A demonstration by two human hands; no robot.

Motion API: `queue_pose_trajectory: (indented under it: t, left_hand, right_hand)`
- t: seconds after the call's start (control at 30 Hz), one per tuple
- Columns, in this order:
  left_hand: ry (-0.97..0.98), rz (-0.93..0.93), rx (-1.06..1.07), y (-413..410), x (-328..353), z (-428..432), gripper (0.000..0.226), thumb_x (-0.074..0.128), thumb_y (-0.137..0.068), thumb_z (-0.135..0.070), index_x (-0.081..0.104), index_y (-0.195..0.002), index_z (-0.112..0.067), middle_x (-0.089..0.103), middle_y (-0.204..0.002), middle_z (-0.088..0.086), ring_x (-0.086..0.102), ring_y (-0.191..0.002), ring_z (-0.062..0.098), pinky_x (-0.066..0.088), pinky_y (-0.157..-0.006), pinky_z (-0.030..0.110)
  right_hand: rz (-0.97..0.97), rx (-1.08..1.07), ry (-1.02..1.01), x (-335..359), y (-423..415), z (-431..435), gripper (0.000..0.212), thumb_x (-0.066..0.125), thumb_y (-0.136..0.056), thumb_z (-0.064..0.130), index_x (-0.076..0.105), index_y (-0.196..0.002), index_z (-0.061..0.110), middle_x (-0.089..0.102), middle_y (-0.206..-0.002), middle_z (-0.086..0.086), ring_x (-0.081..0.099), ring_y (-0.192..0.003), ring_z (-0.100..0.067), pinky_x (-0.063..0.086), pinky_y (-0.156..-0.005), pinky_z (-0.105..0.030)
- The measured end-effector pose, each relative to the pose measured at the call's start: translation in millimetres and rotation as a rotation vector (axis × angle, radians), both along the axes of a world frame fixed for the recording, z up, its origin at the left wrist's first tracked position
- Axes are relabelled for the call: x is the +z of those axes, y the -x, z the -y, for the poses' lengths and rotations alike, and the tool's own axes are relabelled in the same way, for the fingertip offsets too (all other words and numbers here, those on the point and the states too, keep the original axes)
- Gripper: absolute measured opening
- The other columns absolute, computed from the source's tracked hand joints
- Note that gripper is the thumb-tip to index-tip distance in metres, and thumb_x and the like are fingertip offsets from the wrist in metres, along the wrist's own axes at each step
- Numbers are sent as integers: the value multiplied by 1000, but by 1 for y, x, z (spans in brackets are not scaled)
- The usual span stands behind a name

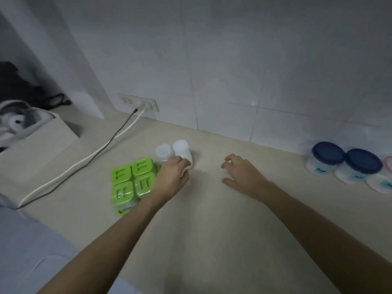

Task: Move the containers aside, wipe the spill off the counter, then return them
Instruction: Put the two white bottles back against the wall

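Note:
On the beige counter, my left hand is closed around the lower part of a tall translucent white container, which leans slightly. A shorter translucent cup stands touching it on the left. A block of green-lidded containers sits just left of my left wrist. My right hand hovers low over the counter to the right, fingers curled. A pale shape shows under its palm, and I cannot tell what it is. No spill is visible from here.
Two blue-lidded jars and a pink-rimmed one stand at the far right by the tiled wall. A wall outlet feeds two cables that run left across the counter. A beige box stands at the left.

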State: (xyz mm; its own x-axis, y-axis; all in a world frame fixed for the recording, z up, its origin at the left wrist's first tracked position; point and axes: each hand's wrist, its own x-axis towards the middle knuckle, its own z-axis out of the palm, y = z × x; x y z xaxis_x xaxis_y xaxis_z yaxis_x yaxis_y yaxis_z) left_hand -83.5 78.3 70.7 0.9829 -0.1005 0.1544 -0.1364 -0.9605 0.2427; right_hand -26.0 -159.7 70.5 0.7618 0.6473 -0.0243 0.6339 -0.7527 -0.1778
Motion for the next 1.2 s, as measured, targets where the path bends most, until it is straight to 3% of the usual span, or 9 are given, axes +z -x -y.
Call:
queue_pose_trajectory:
  t: [0.1,0.17,0.27,0.4,0.6,0.73,0.97,1.2]
  left_hand:
    - [10,47,102,-8,11,-46,24,50,-77,-24,63,-90,-8,60,-85,14,55,-80,36,48,-70,43]
    - [29,34,162,-17,13,-69,27,60,-80,-19,62,-104,-6,59,-101,16,53,-93,37,46,-82,43]
    - [111,-55,238,-31,8,-88,50,65,-82,-20,50,-128,-7,49,-125,18,45,-114,37,38,-99,41]
    - [177,-173,250,-48,-6,-93,64,64,-84,-27,37,-140,-11,43,-136,18,40,-123,37,33,-105,40]
    - [204,-137,208,-69,-20,-93,56,68,-81,-28,45,-129,-10,57,-119,17,53,-109,35,40,-90,38]
    - [126,-200,19,-88,-6,-79,58,70,-79,-31,47,-129,-13,59,-118,13,55,-106,33,41,-88,36]
    - [171,-234,-292,-134,6,40,56,73,-77,-33,51,-124,-13,63,-114,11,58,-97,30,45,-85,35]
    - [243,-235,-388,-176,4,155,59,76,-76,-29,52,-127,-10,63,-118,15,62,-98,32,45,-85,33]
  right_hand:
    - [67,43,3,11,-25,-53,51,55,-89,36,45,-131,10,34,-144,-14,43,-125,-30,40,-100,-40]
    - [71,37,-9,18,-39,-84,55,57,-88,34,41,-134,10,32,-146,-15,41,-127,-31,39,-101,-41]
    - [14,22,-10,17,-55,-125,65,60,-85,32,33,-140,12,27,-149,-15,37,-130,-33,38,-104,-43]
    - [-55,49,9,2,-64,-156,68,59,-87,30,26,-145,18,15,-156,-10,31,-134,-32,35,-106,-45]
    - [-82,15,-168,-6,-75,-163,48,62,-86,24,41,-129,19,46,-130,-6,49,-113,-27,46,-87,-39]
    - [-112,24,-166,1,-82,-129,46,65,-84,26,42,-123,19,49,-121,-7,52,-106,-28,45,-82,-38]
    - [-108,-246,-165,12,-82,24,46,67,-82,29,45,-121,20,50,-118,-5,54,-101,-24,42,-80,-33]
    - [-69,-535,-180,18,-91,136,51,70,-80,23,46,-124,12,50,-119,-15,55,-101,-34,46,-81,-41]
